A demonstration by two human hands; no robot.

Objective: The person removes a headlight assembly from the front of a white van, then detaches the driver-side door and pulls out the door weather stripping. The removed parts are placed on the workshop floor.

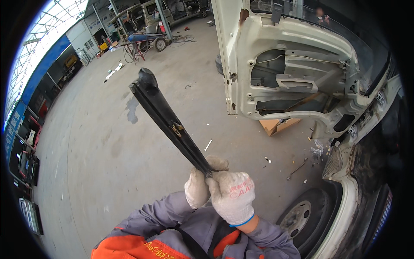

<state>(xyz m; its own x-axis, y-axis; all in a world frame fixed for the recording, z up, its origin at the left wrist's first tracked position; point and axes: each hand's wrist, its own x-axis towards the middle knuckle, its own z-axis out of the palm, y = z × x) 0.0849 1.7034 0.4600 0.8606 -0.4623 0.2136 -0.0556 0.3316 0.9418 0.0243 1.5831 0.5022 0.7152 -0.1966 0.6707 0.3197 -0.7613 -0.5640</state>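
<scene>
A long black channel strip [166, 120] rises from my hands toward the far left. It has a groove along its length, a small brass-coloured metal clip [177, 130] partway along and a thicker rounded black piece at its far end. My left hand [197, 189], in a whitish knit work glove, is closed around the near end of the strip. Beside it, my right hand [233, 195], gloved the same way with red print and a blue cuff, grips that end too. The fingers partly hide the strip's near tip.
An open cream vehicle door [239, 77] with a bare inner panel stands at the right. Beneath it lies a cardboard box [279, 126]. A wheel [297, 219] is close by my right arm. A wrench [297, 168] and scraps lie on the concrete floor [99, 155]. A wheeled cart [146, 42] stands far back.
</scene>
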